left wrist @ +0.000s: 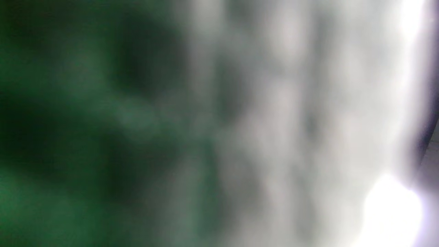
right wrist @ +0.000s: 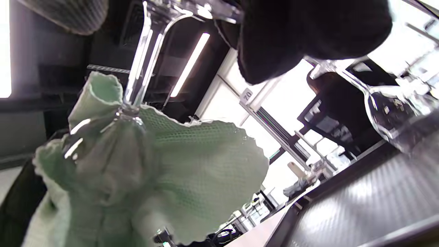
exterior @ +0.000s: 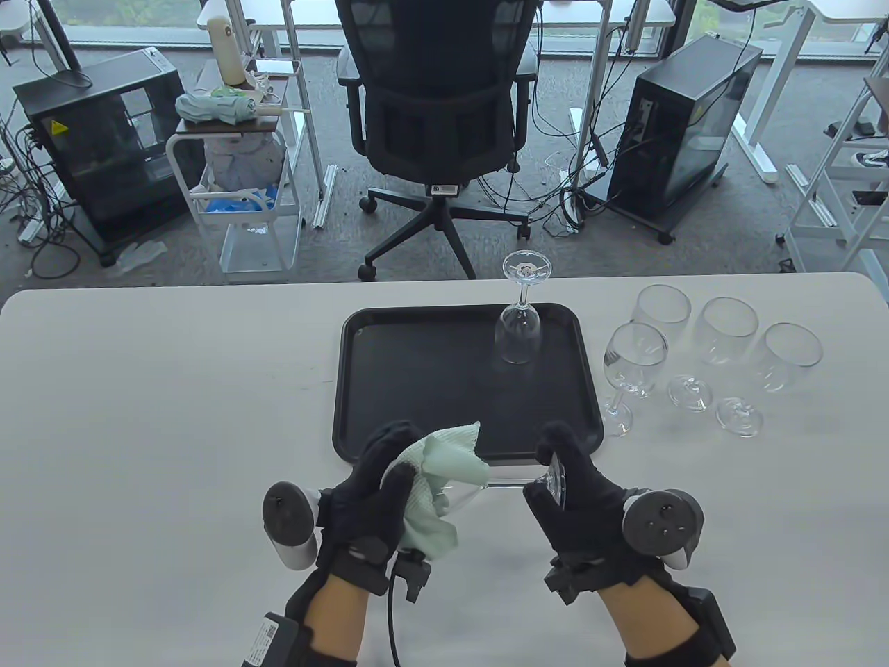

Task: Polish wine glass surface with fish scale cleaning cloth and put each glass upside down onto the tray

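A wine glass (exterior: pixel 510 483) lies sideways in the air in front of the black tray (exterior: pixel 389 389). My right hand (exterior: pixel 566 479) grips its round foot (exterior: pixel 558 476). My left hand (exterior: pixel 389 479) wraps the pale green cloth (exterior: pixel 444 479) around its bowl. In the right wrist view the stem (right wrist: pixel 140 65) runs down into the cloth (right wrist: pixel 164 171). One glass (exterior: pixel 519 326) stands upside down on the tray's far right part. Several upright glasses (exterior: pixel 726 333) wait on the table right of the tray. The left wrist view is a green and grey blur.
The white table's far edge (exterior: pixel 208 286) lies just beyond the tray. An office chair (exterior: pixel 437 118), a trolley (exterior: pixel 236 180) and computer cases stand on the floor behind it. The nearest upright glass (exterior: pixel 633 361) stands close to the tray's right rim.
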{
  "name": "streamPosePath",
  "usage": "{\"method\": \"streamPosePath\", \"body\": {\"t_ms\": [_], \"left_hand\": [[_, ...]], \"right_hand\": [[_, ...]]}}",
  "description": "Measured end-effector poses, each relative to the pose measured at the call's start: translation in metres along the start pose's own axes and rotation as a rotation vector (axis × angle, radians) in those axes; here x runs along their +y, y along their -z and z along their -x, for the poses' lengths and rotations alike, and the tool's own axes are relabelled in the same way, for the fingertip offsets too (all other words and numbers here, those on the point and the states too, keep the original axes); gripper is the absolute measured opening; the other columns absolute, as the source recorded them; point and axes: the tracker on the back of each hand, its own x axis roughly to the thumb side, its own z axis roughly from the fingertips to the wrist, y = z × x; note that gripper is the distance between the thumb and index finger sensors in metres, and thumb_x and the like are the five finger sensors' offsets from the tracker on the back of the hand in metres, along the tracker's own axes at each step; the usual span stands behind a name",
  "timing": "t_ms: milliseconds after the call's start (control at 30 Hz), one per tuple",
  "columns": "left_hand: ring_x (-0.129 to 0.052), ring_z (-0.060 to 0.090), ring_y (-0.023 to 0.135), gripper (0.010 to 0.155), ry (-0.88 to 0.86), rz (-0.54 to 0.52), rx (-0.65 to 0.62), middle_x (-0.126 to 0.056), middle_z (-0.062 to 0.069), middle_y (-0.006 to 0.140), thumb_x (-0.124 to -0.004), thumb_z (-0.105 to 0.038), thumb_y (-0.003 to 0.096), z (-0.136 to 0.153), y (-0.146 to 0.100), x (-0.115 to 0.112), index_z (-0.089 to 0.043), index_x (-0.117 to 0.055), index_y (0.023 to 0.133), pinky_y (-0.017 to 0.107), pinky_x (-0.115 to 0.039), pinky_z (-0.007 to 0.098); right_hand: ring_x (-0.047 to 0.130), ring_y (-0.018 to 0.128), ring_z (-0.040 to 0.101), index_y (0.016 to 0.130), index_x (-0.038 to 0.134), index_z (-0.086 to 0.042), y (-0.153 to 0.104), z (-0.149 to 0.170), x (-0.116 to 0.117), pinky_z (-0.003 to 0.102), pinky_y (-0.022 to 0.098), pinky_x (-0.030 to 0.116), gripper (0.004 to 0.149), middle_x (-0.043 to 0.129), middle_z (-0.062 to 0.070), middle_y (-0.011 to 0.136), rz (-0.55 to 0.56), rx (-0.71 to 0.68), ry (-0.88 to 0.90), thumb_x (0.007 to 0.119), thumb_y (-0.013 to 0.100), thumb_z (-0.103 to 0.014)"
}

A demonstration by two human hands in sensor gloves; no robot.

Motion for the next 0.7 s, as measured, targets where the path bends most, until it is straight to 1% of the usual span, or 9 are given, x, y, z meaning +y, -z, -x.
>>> {"method": "streamPosePath", "body": {"t_ms": [67,133,200,267,367,467,600,667,700], "left_hand": [[-0.072,0.037,0.095,0.059,-0.062,0.011,0.029,-0.061,0.002,0.112,-0.069,-0.07,0.0536,0.002,0.0,0.0,-0.035,-0.065,0.102,0.046,-0.087,0.055],[-0.071,0.037,0.096,0.059,-0.065,0.024,0.031,-0.06,0.002,0.113,-0.068,-0.07,0.0541,0.002,0.0,-0.001,-0.035,-0.064,0.102,0.046,-0.086,0.055],[-0.072,0.037,0.096,0.06,-0.047,0.009,0.028,-0.06,0.002,0.112,-0.068,-0.07,0.0537,0.0,-0.001,-0.003,-0.036,-0.064,0.102,0.046,-0.087,0.055],[-0.071,0.036,0.097,0.06,-0.019,0.015,0.005,-0.059,0.002,0.113,-0.068,-0.071,0.0534,-0.001,-0.001,-0.004,-0.036,-0.064,0.102,0.046,-0.086,0.055],[-0.071,0.035,0.097,0.06,0.064,-0.014,-0.039,-0.059,0.001,0.113,-0.069,-0.071,0.0521,-0.005,-0.002,-0.004,-0.037,-0.064,0.102,0.047,-0.087,0.054],[-0.071,0.036,0.096,0.059,0.045,-0.006,-0.022,-0.06,0.001,0.112,-0.07,-0.069,0.0526,-0.003,-0.001,-0.002,-0.036,-0.066,0.101,0.047,-0.086,0.055],[-0.071,0.037,0.096,0.059,-0.048,0.021,0.042,-0.06,0.002,0.113,-0.069,-0.069,0.0539,0.002,-0.001,0.0,-0.035,-0.065,0.102,0.046,-0.086,0.056],[-0.071,0.037,0.096,0.059,-0.038,0.016,0.026,-0.059,0.002,0.113,-0.069,-0.07,0.0538,0.0,-0.001,-0.002,-0.035,-0.065,0.102,0.047,-0.086,0.055],[-0.071,0.036,0.097,0.06,-0.025,0.011,0.016,-0.059,0.002,0.113,-0.068,-0.07,0.0535,-0.001,-0.001,-0.003,-0.036,-0.064,0.102,0.047,-0.087,0.055]], "right_hand": [[0.09,0.061,0.033,0.106,0.012,-0.024,-0.001,-0.005,-0.001,0.043,0.04,0.088,0.093,0.046,0.018,0.107,0.049,-0.178,-0.185,0.074,0.049,-0.065],[0.092,0.06,0.03,0.105,0.012,-0.023,-0.002,-0.006,-0.003,0.039,0.038,0.09,0.094,0.048,0.018,0.106,0.086,-0.214,-0.237,0.075,0.049,-0.064],[0.091,0.055,0.029,0.106,0.021,-0.026,-0.002,0.0,-0.001,0.038,0.035,0.09,0.086,0.053,0.018,0.102,0.074,-0.112,-0.09,0.075,0.05,-0.062],[0.092,0.047,0.026,0.107,0.029,-0.026,-0.002,0.007,0.002,0.035,0.027,0.089,0.077,0.059,0.019,0.097,0.058,0.014,0.076,0.068,0.052,-0.064],[0.093,0.043,0.027,0.109,0.033,-0.022,-0.002,0.015,0.006,0.037,0.024,0.088,0.08,0.063,0.022,0.094,-0.051,0.248,0.259,0.064,0.051,-0.068],[0.092,0.049,0.033,0.109,0.027,-0.02,0.0,0.011,0.003,0.042,0.029,0.088,0.086,0.06,0.023,0.099,-0.039,0.123,0.109,0.068,0.05,-0.067],[0.091,0.061,0.031,0.105,0.012,-0.022,-0.002,-0.002,-0.001,0.041,0.039,0.09,0.096,0.047,0.018,0.107,0.053,-0.195,-0.234,0.076,0.048,-0.066],[0.093,0.057,0.029,0.106,0.017,-0.023,-0.003,-0.002,-0.001,0.038,0.036,0.091,0.093,0.054,0.018,0.102,0.085,-0.175,-0.189,0.077,0.049,-0.064],[0.092,0.054,0.028,0.107,0.023,-0.025,-0.002,0.002,0.001,0.037,0.033,0.09,0.086,0.055,0.018,0.101,0.064,-0.077,-0.05,0.076,0.05,-0.063]]}}
